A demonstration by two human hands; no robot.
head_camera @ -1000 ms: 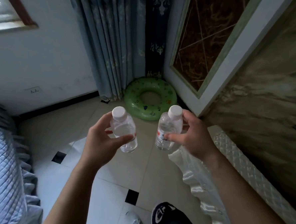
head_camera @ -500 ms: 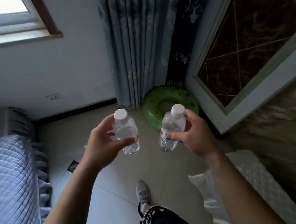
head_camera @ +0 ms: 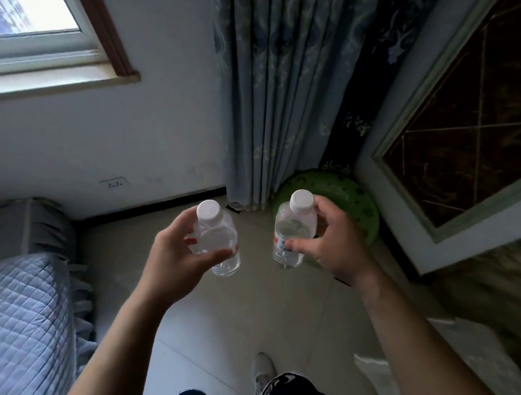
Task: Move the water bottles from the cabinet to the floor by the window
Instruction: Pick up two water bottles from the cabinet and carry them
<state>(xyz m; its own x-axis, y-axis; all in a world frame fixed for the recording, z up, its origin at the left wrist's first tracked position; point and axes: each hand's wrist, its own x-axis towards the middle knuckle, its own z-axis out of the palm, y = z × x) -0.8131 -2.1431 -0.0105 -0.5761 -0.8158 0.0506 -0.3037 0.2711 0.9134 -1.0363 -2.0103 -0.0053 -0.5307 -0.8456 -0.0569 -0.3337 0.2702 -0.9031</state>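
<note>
I hold two small clear water bottles with white caps upright in front of me, above the tiled floor (head_camera: 260, 313). My left hand (head_camera: 177, 257) grips the left water bottle (head_camera: 217, 236) around its body. My right hand (head_camera: 332, 241) grips the right water bottle (head_camera: 294, 228), which has a red and white label. The window (head_camera: 26, 31) is at the upper left, above a white wall. The cabinet is not in view.
A bed with a grey quilted cover (head_camera: 22, 318) fills the left side. Blue curtains (head_camera: 277, 89) hang at the middle, with a green swim ring (head_camera: 350, 198) on the floor at their foot. A dark framed panel (head_camera: 463, 142) leans at right. White satin cloth (head_camera: 440, 360) lies at lower right.
I have walked forward toward the wall under the window; the window, curtains and swim ring are nearer and larger. Both hands keep their bottles in the same grip.
</note>
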